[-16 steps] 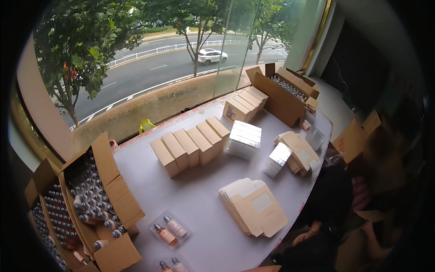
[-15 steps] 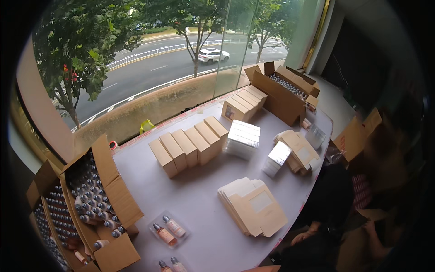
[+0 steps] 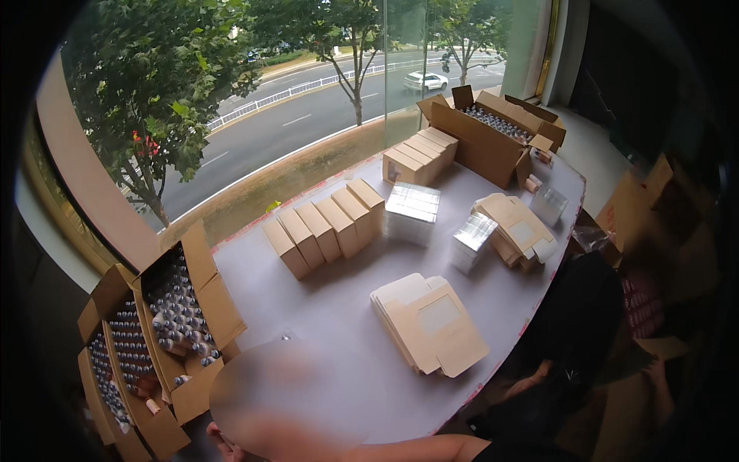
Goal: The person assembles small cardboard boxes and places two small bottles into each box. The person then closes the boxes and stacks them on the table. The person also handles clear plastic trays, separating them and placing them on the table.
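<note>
A bare right forearm [image 3: 431, 448] comes in along the lower edge from a black sleeve and runs left into a large blurred patch. The right hand [image 3: 273, 433] is only a pinkish smear there, so I cannot tell whether it is wide, narrow or holding anything. A few fingers [image 3: 221, 441] show past the patch's lower left rim; which of the hands they belong to is unclear, and so is the left one's grip.

A silvery cap [image 3: 287, 336] stands at the top edge of the blur, on the worktop [image 3: 339, 300]; whatever lies below it is hidden. Just left of the patch are two brown cartons, the right-hand carton [image 3: 221, 306] and the left-hand carton [image 3: 163, 431], both filled with silver-capped bottles [image 3: 182, 312]. One pink bottle [image 3: 152, 406] lies tilted in the left-hand one.

Right of the blur, well apart from it, rests a stack of flattened boxes [image 3: 431, 327]. Farther back stand a row of upright tan boxes [image 3: 327, 231] and, beside its right end, a pile of clear trays [image 3: 413, 212]. A smaller tray pile [image 3: 471, 242] sits nearby — touching or nearly touching more flat boxes [image 3: 523, 227]. At the right, a dark-clothed co-worker [image 3: 577, 316] is beside the worktop.
</note>
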Demonstrator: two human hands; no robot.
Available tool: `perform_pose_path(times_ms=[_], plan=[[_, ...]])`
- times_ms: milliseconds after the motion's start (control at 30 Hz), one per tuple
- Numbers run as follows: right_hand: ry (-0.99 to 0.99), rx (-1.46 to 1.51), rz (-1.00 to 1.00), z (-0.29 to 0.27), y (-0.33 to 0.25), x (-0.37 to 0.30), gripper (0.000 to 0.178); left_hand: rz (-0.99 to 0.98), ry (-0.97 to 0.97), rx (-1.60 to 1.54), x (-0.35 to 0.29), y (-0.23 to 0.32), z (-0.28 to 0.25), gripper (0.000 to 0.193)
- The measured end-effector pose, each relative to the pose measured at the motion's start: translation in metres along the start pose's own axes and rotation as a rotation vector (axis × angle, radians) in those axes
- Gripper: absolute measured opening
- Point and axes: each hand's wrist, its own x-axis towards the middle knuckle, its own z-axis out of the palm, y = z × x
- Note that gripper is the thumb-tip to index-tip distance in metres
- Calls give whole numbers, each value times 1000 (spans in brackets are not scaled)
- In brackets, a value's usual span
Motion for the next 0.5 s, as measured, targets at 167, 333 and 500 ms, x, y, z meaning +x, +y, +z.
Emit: perform_pose_path(times_ms=[167,333,500], plan=[[17,2,87,-3,5,-1,23,42,17,-3,-12,-1,-8,47],[23,27,84,-3,9,-5,21,69,36,39,-16,3,0,44],[16,-38,22,-4,30,-10,31,53,70,94,-14,16,18,38]])
